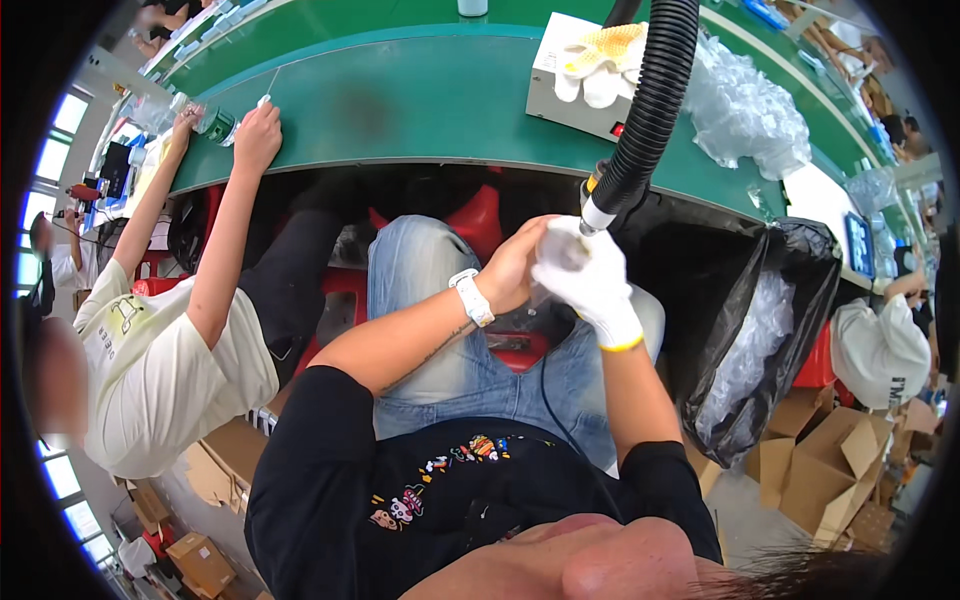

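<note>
Green, smooth tabletop [430, 100] up front; bare left hand [512, 270] and white-gloved right hand [595, 285] are both wrapped around a clear, blurry plastic piece [565, 250] over the lap, probably to steady it near the silver nozzle [597, 213] of a black ribbed hose [655, 100]. Glove's likely protection.

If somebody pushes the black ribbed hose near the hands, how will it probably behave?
The black ribbed hose would probably bend, since it already runs in a curve. Its close ribs suggest it resists flattening. The pale nozzle sits at its lower end, so that end may swing.
</note>
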Action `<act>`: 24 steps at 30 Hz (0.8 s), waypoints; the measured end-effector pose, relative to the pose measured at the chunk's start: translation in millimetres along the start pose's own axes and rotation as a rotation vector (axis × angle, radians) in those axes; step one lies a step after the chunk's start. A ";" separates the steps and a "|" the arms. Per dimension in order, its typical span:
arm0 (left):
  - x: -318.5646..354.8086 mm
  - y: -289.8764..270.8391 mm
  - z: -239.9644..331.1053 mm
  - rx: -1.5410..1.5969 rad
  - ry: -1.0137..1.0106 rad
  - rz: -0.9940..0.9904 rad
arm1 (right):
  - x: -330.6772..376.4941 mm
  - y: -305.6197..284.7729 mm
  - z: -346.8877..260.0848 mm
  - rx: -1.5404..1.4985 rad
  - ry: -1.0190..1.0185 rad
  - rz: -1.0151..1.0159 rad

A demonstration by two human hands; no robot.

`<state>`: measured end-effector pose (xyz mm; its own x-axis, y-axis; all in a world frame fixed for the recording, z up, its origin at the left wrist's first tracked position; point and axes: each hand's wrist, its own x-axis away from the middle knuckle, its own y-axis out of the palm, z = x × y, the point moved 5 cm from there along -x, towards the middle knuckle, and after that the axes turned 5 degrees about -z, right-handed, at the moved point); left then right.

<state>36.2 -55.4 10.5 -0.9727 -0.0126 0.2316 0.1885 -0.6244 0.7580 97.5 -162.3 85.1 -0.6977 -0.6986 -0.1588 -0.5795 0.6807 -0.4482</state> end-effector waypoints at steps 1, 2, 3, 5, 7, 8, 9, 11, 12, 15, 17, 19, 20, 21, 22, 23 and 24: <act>2.8 -1.8 -2.5 0.067 -0.010 -0.007 | 3.3 4.8 3.3 0.012 -0.005 0.002; 4.8 -3.8 -2.8 0.131 -0.014 -0.011 | 4.3 11.5 10.1 0.000 0.004 -0.022; 7.4 -4.8 -3.6 0.193 -0.023 -0.016 | 6.5 18.7 17.5 -0.014 0.016 -0.044; 12.4 -4.5 -6.1 0.140 -0.005 -0.020 | 12.5 27.8 26.9 -0.021 0.025 -0.067; 15.6 -4.4 -8.9 0.036 0.018 -0.011 | 24.3 28.1 33.2 0.028 0.040 0.010; 18.9 -0.4 -12.0 0.047 0.021 -0.011 | 31.6 27.0 37.7 0.054 0.053 0.042; 21.2 5.0 -14.5 -0.021 0.032 -0.036 | 35.2 27.5 43.1 0.062 0.056 0.033; 25.6 13.2 -15.6 -0.163 0.063 -0.074 | 36.5 29.8 54.5 -0.004 0.072 0.020; 24.4 11.5 -16.6 -0.154 0.073 -0.065 | 36.7 30.1 59.7 -0.037 0.079 0.010; 24.6 7.8 1.0 -1.240 0.514 0.017 | 42.4 29.3 64.7 0.222 0.023 -0.053; 15.1 11.8 -7.8 -1.063 0.274 -0.040 | 43.3 28.8 77.3 0.206 -0.007 -0.044; 3.0 13.2 -13.2 -0.933 0.331 0.089 | 48.8 23.4 66.1 -0.054 0.178 -0.096; -6.6 13.3 -13.8 -0.929 0.346 0.140 | 54.7 15.1 45.3 -0.160 0.357 -0.156; -16.2 9.4 -14.7 -0.597 0.351 0.155 | 62.8 7.8 53.3 -0.176 0.416 -0.267; -22.2 7.1 -15.7 -0.262 0.355 0.138 | 70.9 -14.7 65.5 -0.179 0.481 -0.355; -18.8 7.5 -12.4 -0.255 0.364 0.149 | 77.6 -45.6 71.3 -0.212 0.390 -0.317; -14.3 11.1 -16.2 -0.212 0.210 0.130 | 86.2 -76.2 75.9 -0.251 0.300 -0.279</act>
<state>50.1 -74.9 5.7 -0.9531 -0.2503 0.1704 0.3023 -0.7556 0.5811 113.5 -291.1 38.7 -0.5702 -0.7929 0.2148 -0.8200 0.5340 -0.2059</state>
